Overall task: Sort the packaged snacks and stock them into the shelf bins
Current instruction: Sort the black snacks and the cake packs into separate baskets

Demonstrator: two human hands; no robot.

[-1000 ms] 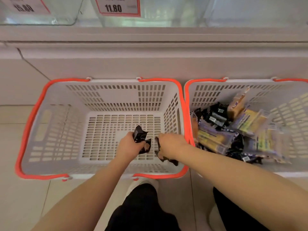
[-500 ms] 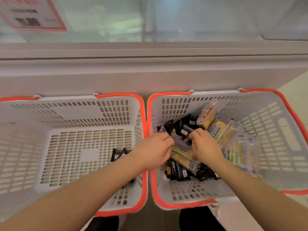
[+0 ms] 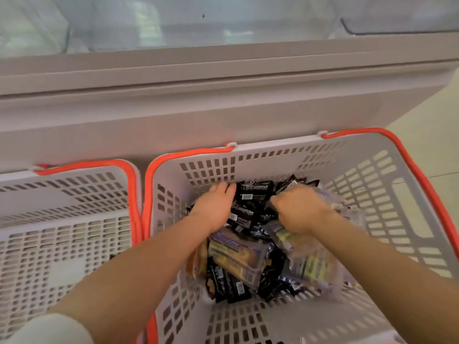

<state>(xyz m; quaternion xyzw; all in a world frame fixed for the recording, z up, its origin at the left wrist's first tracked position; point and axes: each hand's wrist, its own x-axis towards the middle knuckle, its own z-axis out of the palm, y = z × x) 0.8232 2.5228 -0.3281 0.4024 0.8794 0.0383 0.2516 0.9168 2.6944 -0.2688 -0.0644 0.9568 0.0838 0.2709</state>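
Note:
The right basket [image 3: 273, 155], grey with an orange rim, holds a mixed pile of snacks. Small black packets [image 3: 253, 192] lie at its far side. Purple-and-yellow packs [image 3: 238, 254] sit in the middle, and clear packs with yellow bars [image 3: 310, 264] lie to the right. My left hand [image 3: 213, 207] reaches to the far wall, fingers fairly straight and touching the black packets. My right hand [image 3: 298, 209] is knuckles up, its fingers curled down into the black packets. Motion blur hides whether it holds any.
A second grey basket [image 3: 74, 194] stands against the first on the left; its contents are out of view. Behind both rises the grey shelf base [image 3: 223, 115], with clear shelf bins [image 3: 223, 21] above it. Pale floor tile [image 3: 434, 120] shows at the right.
Both hands let go of black packets in the left basket and moved into the right one. They now sit deeper, at its far side, and the view has swung right.

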